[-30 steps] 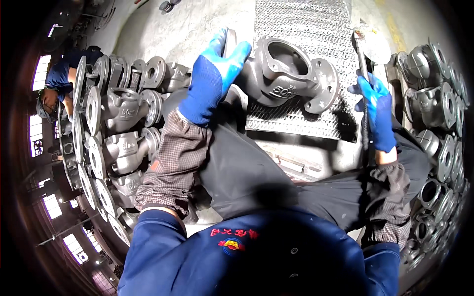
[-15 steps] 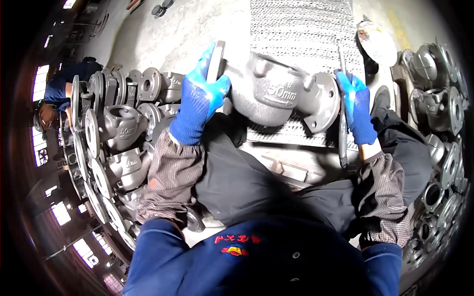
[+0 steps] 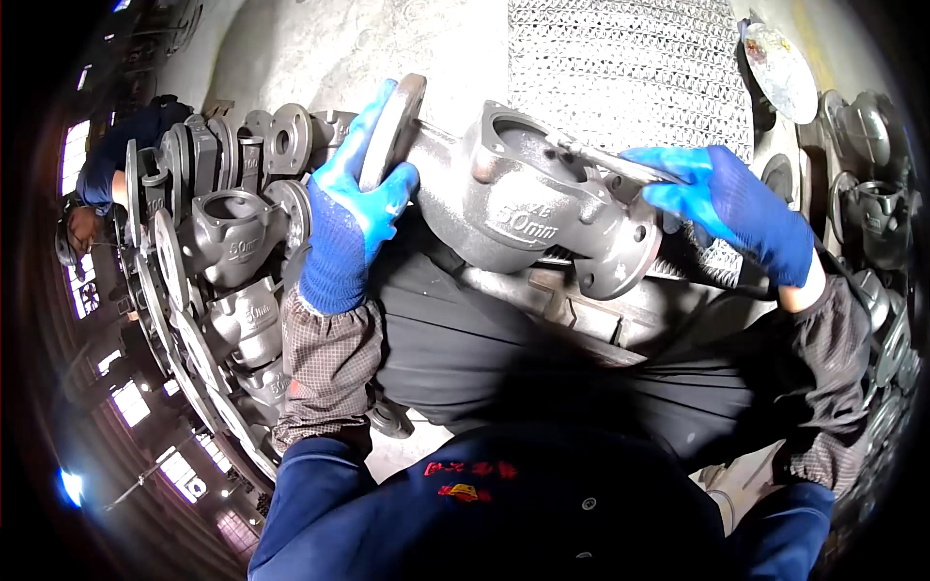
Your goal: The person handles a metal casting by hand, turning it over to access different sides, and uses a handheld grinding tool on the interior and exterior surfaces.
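A grey cast-metal valve body point(image 3: 465, 208) with a round flange at each end sits in front of my knees, its wide top opening facing up and tilted. My left hand point(image 3: 354, 208), in a blue coated glove, is closed round the rim of its left flange. My right hand point(image 3: 712, 189), gloved alike, grips a long flat metal bar point(image 3: 605, 161), which resembles a file. The bar points left across the body, its far end at the right edge of the top opening. The right flange point(image 3: 625, 261) lies below my right hand.
Stacked valve castings point(image 3: 232, 242) stand close on my left, with more castings point(image 3: 880, 213) on the right. A textured metal plate point(image 3: 630, 68) lies beyond the valve body. A pale round dish point(image 3: 783, 76) is at the upper right. Another person point(image 3: 97, 184) is at the far left.
My right hand has swung the bar from upright beside the right flange to lying across the top opening. The valve body has tilted, its right end lower, and my left hand has shifted slightly left.
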Demonstrator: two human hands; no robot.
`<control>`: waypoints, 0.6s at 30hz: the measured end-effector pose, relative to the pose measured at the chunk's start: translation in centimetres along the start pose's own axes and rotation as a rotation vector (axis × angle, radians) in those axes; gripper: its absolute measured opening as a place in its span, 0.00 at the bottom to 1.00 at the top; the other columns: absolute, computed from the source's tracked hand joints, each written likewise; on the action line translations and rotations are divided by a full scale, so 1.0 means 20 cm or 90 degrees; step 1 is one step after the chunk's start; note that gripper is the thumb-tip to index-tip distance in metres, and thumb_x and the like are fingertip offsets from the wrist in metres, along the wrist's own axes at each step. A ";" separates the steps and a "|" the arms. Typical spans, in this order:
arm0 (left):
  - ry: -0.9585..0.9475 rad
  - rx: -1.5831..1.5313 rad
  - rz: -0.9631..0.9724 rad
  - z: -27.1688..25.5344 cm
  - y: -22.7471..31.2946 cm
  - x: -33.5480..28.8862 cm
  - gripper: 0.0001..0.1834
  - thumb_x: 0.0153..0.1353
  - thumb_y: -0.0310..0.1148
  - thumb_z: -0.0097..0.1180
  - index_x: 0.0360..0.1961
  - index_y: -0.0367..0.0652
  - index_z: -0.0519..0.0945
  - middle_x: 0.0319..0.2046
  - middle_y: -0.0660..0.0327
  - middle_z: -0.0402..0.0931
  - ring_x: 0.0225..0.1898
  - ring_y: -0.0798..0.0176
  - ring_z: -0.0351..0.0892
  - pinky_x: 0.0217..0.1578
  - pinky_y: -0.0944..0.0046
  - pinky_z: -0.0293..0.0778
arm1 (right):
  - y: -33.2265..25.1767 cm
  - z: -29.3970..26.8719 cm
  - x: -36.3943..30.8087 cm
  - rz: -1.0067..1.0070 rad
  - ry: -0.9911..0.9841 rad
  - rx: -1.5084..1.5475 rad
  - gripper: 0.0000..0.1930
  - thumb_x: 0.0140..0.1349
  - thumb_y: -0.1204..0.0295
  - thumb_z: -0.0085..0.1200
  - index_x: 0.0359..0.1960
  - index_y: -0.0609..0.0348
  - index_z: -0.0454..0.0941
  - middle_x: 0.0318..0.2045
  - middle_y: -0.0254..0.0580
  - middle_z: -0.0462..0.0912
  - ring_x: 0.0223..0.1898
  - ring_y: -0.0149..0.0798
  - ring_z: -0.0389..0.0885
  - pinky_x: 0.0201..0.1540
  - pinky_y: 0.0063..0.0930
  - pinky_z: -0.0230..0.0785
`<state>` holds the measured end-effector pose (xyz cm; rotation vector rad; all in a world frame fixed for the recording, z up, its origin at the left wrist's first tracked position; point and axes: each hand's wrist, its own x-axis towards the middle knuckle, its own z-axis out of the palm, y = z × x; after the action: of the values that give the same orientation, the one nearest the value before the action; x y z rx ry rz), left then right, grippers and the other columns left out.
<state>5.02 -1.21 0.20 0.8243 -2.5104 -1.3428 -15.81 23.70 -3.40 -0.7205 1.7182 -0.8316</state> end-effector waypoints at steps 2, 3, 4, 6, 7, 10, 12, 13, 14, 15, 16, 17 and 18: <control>0.011 0.026 -0.049 0.01 0.02 0.02 0.34 0.51 0.22 0.57 0.63 0.37 0.68 0.56 0.51 0.74 0.50 0.67 0.75 0.53 0.67 0.70 | 0.01 -0.03 0.08 0.016 -0.071 -0.033 0.21 0.63 0.70 0.51 0.58 0.59 0.73 0.23 0.41 0.83 0.12 0.29 0.75 0.14 0.23 0.69; 0.008 0.025 -0.053 0.01 0.02 0.02 0.34 0.51 0.22 0.57 0.63 0.37 0.68 0.56 0.51 0.74 0.50 0.67 0.75 0.53 0.67 0.70 | -0.02 -0.05 0.11 0.024 -0.094 -0.073 0.21 0.63 0.70 0.51 0.58 0.59 0.73 0.21 0.41 0.83 0.10 0.29 0.73 0.15 0.23 0.69; 0.005 0.038 -0.064 0.01 0.03 0.02 0.34 0.51 0.22 0.57 0.63 0.37 0.68 0.56 0.51 0.74 0.51 0.67 0.75 0.53 0.67 0.70 | -0.03 -0.04 0.13 0.018 -0.084 -0.102 0.20 0.63 0.69 0.51 0.58 0.58 0.74 0.20 0.41 0.82 0.10 0.30 0.73 0.15 0.23 0.69; 0.004 0.053 -0.077 0.00 0.03 0.02 0.34 0.51 0.22 0.57 0.63 0.37 0.68 0.57 0.51 0.73 0.52 0.66 0.75 0.54 0.66 0.70 | -0.01 -0.03 0.18 0.008 -0.075 -0.131 0.20 0.64 0.69 0.51 0.57 0.57 0.75 0.19 0.41 0.82 0.10 0.30 0.73 0.15 0.23 0.69; 0.007 0.064 -0.042 0.00 0.03 0.02 0.33 0.51 0.22 0.57 0.62 0.36 0.69 0.57 0.51 0.73 0.52 0.65 0.75 0.53 0.66 0.70 | 0.03 -0.02 0.21 -0.036 -0.072 -0.156 0.19 0.63 0.69 0.52 0.56 0.56 0.76 0.19 0.42 0.81 0.11 0.31 0.74 0.18 0.24 0.70; 0.014 0.084 0.021 -0.01 0.01 0.02 0.32 0.51 0.22 0.57 0.61 0.35 0.70 0.58 0.51 0.72 0.53 0.63 0.75 0.53 0.66 0.70 | 0.04 0.02 0.22 -0.100 -0.040 -0.196 0.18 0.63 0.68 0.53 0.54 0.55 0.77 0.19 0.45 0.81 0.14 0.33 0.77 0.23 0.28 0.72; 0.004 0.084 0.034 0.00 0.03 0.03 0.31 0.51 0.22 0.57 0.60 0.33 0.70 0.58 0.50 0.71 0.54 0.62 0.74 0.54 0.65 0.69 | 0.01 0.01 0.21 -0.083 -0.020 -0.215 0.17 0.61 0.67 0.53 0.52 0.54 0.79 0.21 0.47 0.81 0.20 0.37 0.80 0.29 0.33 0.74; 0.002 0.080 0.035 0.00 0.03 0.03 0.31 0.51 0.22 0.57 0.60 0.33 0.70 0.58 0.50 0.71 0.54 0.62 0.74 0.54 0.65 0.69 | 0.01 -0.01 0.22 -0.080 -0.019 -0.216 0.17 0.61 0.67 0.53 0.52 0.54 0.79 0.21 0.47 0.81 0.20 0.37 0.80 0.29 0.33 0.74; -0.003 0.081 0.029 0.00 0.03 0.03 0.30 0.51 0.22 0.57 0.59 0.32 0.70 0.58 0.50 0.71 0.55 0.61 0.73 0.55 0.65 0.68 | 0.02 -0.03 0.25 -0.110 -0.049 -0.253 0.17 0.61 0.67 0.53 0.52 0.54 0.79 0.21 0.47 0.81 0.20 0.37 0.80 0.29 0.32 0.74; -0.010 0.082 0.023 -0.01 0.03 0.03 0.30 0.51 0.22 0.56 0.58 0.31 0.70 0.59 0.49 0.71 0.56 0.61 0.72 0.56 0.65 0.67 | 0.03 -0.05 0.26 -0.139 -0.080 -0.291 0.17 0.61 0.67 0.54 0.52 0.53 0.79 0.22 0.47 0.82 0.20 0.38 0.80 0.29 0.32 0.74; -0.011 0.083 0.024 0.00 0.04 0.03 0.30 0.51 0.22 0.56 0.58 0.31 0.70 0.59 0.49 0.71 0.56 0.61 0.72 0.56 0.65 0.67 | 0.07 -0.05 0.27 -0.207 -0.046 -0.324 0.18 0.61 0.67 0.54 0.53 0.54 0.79 0.22 0.48 0.82 0.21 0.39 0.80 0.30 0.32 0.74; -0.008 0.086 -0.001 -0.01 0.04 0.03 0.30 0.51 0.22 0.56 0.59 0.30 0.70 0.59 0.49 0.70 0.57 0.61 0.71 0.58 0.65 0.65 | 0.07 -0.03 0.26 -0.210 -0.049 -0.323 0.18 0.61 0.67 0.54 0.53 0.54 0.79 0.22 0.48 0.82 0.21 0.39 0.80 0.30 0.32 0.74; -0.007 0.089 -0.014 0.00 0.04 0.02 0.30 0.51 0.21 0.56 0.59 0.29 0.70 0.59 0.49 0.70 0.58 0.61 0.71 0.58 0.65 0.65 | 0.05 -0.01 0.23 -0.191 -0.023 -0.310 0.17 0.61 0.67 0.54 0.52 0.54 0.79 0.22 0.48 0.82 0.21 0.40 0.80 0.30 0.33 0.74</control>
<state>4.40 -1.10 0.91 0.8755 -2.6353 -1.1928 -17.37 20.65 -6.75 -1.3378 1.8240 -0.5909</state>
